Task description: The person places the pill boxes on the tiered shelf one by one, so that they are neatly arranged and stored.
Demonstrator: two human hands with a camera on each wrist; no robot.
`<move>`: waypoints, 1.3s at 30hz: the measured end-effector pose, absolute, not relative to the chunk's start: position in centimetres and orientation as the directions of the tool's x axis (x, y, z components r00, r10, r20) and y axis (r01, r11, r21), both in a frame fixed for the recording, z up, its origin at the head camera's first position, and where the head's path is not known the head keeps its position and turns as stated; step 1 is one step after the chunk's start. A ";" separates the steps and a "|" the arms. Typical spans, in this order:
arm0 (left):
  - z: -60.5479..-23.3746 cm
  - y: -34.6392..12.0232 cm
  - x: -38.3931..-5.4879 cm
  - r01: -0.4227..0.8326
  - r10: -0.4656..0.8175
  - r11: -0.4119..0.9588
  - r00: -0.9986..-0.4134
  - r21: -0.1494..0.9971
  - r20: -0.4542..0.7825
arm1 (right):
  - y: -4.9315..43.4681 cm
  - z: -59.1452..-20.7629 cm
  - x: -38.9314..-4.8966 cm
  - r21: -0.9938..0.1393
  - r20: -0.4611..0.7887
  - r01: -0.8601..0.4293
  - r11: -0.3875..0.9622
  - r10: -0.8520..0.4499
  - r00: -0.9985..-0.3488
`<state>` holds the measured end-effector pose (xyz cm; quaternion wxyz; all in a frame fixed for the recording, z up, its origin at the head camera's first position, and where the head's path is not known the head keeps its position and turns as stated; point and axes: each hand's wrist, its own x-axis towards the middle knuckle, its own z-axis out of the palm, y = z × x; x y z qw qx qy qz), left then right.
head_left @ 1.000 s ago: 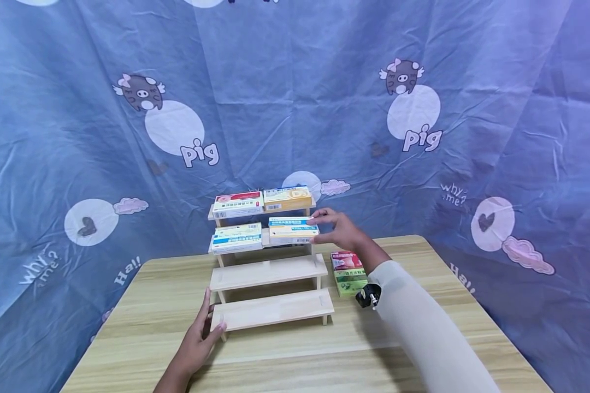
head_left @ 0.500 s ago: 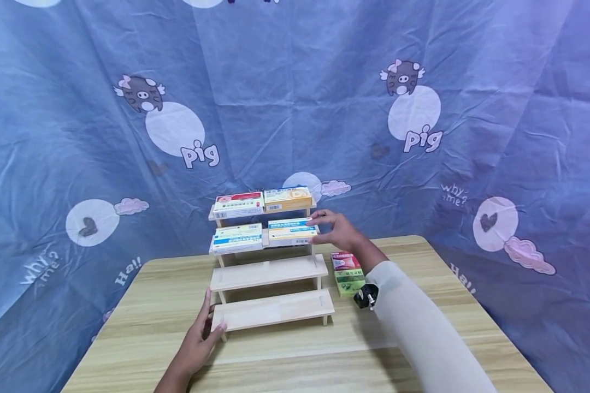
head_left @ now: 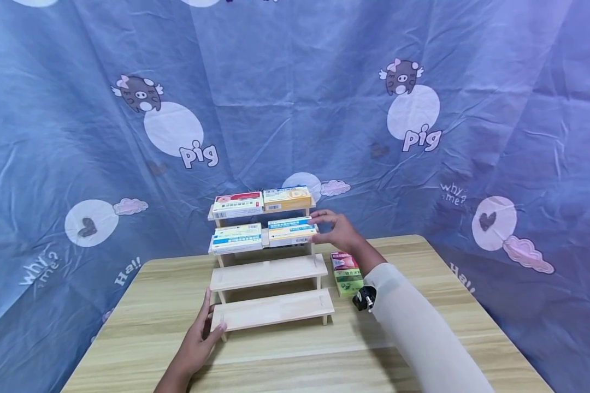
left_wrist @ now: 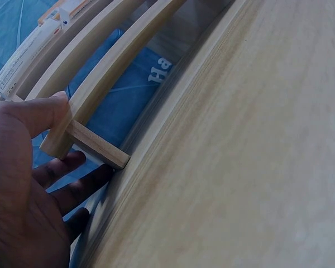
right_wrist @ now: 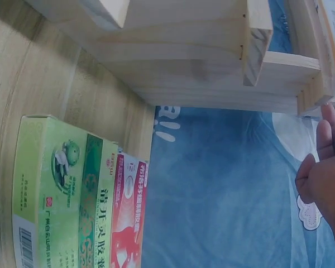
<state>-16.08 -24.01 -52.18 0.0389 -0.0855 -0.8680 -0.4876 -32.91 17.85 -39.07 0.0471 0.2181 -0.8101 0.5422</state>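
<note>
A four-tier wooden step rack (head_left: 270, 273) stands on the table. My left hand (head_left: 196, 344) grips the left end of its lowest tier; in the left wrist view the thumb (left_wrist: 47, 114) lies on the board and the fingers reach below it. On the second tier from the top, my right hand (head_left: 343, 232) holds the right end of a blue, white and yellow medicine box (head_left: 291, 231) between thumb and fingers. Left of it, past a small gap, lies a similar medicine box (head_left: 237, 238). The right wrist view shows the right hand (right_wrist: 329, 173) at the rack's edge, its box mostly cropped.
The top tier carries a red-and-white medicine box (head_left: 238, 204) and an orange-yellow one (head_left: 287, 198). Right of the rack, a green box (head_left: 348, 283) and a red box (head_left: 344, 260) lie on the wooden table (head_left: 285, 365). A blue patterned cloth (head_left: 295, 109) hangs behind.
The medicine box in my right hand has shifted slightly left and settled lower on its tier, the hand moving with it. My left hand stays on the rack.
</note>
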 end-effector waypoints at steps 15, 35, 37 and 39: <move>-52.6 -24.0 -16.1 0.202 0.118 0.484 -0.979 0.851 0.165 | 18.1 -39.9 -33.0 -0.848 0.334 -0.418 0.326 -0.282 -0.899; -52.8 -23.9 -16.3 0.216 0.119 0.480 -0.976 0.850 0.181 | 21.0 -42.3 -32.7 -0.853 0.309 -0.356 0.383 -0.180 -0.934; -52.8 -23.9 -16.3 0.211 0.115 0.486 -0.977 0.848 0.178 | 21.3 -42.5 -32.7 -0.860 0.292 -0.330 0.388 -0.154 -0.944; -52.8 -24.0 -16.3 0.209 0.113 0.485 -0.978 0.849 0.176 | 21.6 -42.8 -32.7 -0.865 0.279 -0.309 0.395 -0.132 -0.951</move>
